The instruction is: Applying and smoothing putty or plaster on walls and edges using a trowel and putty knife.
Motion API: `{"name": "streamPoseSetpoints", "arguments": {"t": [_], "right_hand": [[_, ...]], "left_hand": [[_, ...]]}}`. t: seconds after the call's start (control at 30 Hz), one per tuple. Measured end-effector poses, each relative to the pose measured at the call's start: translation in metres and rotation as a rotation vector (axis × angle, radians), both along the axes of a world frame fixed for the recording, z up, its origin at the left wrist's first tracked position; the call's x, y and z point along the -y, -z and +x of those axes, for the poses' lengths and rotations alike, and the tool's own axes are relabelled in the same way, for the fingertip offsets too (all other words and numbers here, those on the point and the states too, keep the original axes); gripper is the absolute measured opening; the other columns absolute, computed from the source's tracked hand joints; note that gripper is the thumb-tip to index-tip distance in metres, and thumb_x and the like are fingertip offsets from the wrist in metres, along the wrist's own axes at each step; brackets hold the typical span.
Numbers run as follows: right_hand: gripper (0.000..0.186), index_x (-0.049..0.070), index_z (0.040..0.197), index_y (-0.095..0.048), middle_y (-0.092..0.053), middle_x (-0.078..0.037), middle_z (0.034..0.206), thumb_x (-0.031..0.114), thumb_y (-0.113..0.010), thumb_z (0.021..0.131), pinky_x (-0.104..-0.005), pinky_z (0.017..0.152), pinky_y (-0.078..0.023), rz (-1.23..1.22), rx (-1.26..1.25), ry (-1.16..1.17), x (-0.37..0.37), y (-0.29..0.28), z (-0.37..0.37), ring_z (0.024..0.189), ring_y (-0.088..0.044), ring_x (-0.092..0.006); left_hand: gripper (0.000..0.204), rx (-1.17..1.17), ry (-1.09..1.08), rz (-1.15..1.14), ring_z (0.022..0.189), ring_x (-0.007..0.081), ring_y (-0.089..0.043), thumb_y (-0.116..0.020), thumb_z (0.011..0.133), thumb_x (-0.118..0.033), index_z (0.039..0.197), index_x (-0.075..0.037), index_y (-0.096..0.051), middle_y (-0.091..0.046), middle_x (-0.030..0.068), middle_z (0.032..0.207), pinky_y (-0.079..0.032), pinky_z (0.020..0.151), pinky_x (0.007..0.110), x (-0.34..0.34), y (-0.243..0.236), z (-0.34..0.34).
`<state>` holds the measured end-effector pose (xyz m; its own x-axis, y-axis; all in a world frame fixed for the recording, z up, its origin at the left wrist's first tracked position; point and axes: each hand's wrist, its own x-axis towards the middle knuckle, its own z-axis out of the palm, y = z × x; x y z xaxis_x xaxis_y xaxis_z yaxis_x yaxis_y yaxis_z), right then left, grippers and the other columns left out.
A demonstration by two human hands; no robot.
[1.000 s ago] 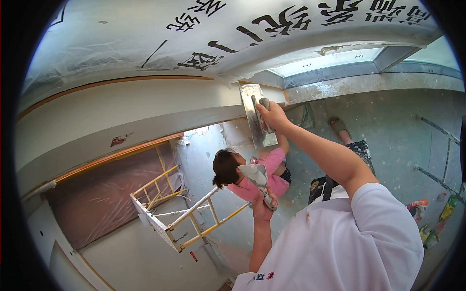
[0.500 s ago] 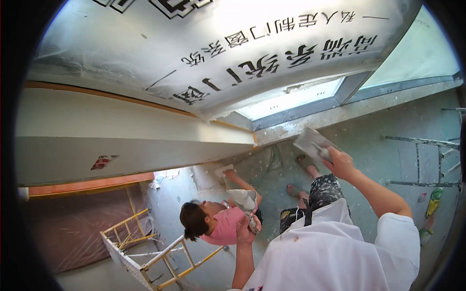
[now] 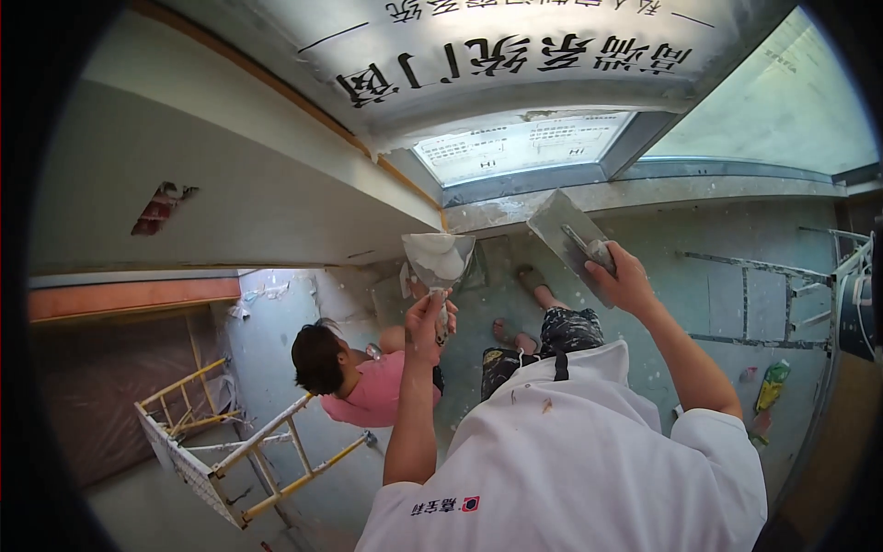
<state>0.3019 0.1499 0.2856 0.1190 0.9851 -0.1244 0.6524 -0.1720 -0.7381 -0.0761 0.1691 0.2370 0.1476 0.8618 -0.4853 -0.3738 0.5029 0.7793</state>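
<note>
Trowel (image 3: pixel 563 248) in right fingers (image 3: pixel 609 280), open gap between edge and putty knife (image 3: pixel 439 258)

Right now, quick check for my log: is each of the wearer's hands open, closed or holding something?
Left hand: closed, holding a broad putty knife with whitish paste on its blade.
Right hand: closed, holding a rectangular plastering trowel.

Left of the trowel (image 3: pixel 555 232), an open gap reaches the putty knife (image 3: pixel 440 259); beyond it, the window sill (image 3: pixel 717 189) blocks; rightward, 1 stepladder (image 3: pixel 763 267) (paint-spattered) obstructs.
</note>
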Motion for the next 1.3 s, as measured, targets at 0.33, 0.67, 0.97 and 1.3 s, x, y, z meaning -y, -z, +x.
{"name": "streamPoseSetpoints", "arguments": {"t": [0.33,0.67,0.97,1.3], "right_hand": [[0.043,0.003,0.101,-0.06,-0.059,-0.012,0.087,0.042,-0.068,0.085,-0.0423,0.068,-0.049,0.236,0.24,-0.579,-0.01,-0.052,-0.067,0.077,-0.062,-0.0326],[0.041,0.004,0.104,-0.06,-0.06,-0.013,0.09,0.038,-0.069,0.084,-0.0412,0.072,-0.049,0.199,0.174,-0.698,-0.063,-0.001,-0.088,0.082,-0.062,-0.0324],[0.053,0.001,0.102,-0.054,-0.062,-0.02,0.095,0.054,-0.054,0.093,-0.0464,0.079,-0.046,0.013,-0.191,-0.561,-0.223,0.114,-0.108,0.095,-0.06,-0.0405],[0.054,0.0,0.112,-0.052,-0.062,-0.024,0.092,0.051,-0.054,0.094,-0.0468,0.078,-0.046,0.01,-0.423,-0.742,-0.305,0.168,-0.199,0.091,-0.059,-0.0438]], "left_hand": [[0.028,-0.182,-0.09,0.122,0.055,0.0095,-0.055,-0.061,0.097,-0.026,0.106,0.001,-0.065,-0.064,0.0049,0.078,-0.043,0.05,0.025,0.014,-0.015,-0.019],[0.024,-0.462,-0.171,0.148,0.055,0.0087,-0.055,-0.061,0.097,-0.023,0.099,0.0,-0.065,-0.063,0.0039,0.078,-0.043,0.049,0.025,0.021,-0.013,-0.017],[0.029,-0.154,-0.401,-0.14,0.058,0.0146,-0.056,-0.058,0.098,-0.026,0.109,0.0,-0.062,-0.062,0.0078,0.08,-0.046,0.051,0.029,0.056,0.009,-0.01],[0.032,-0.199,-0.586,-0.334,0.059,0.0157,-0.056,-0.057,0.099,-0.028,0.113,0.0,-0.061,-0.061,0.0073,0.079,-0.045,0.052,0.029,0.11,0.023,0.01]]}}
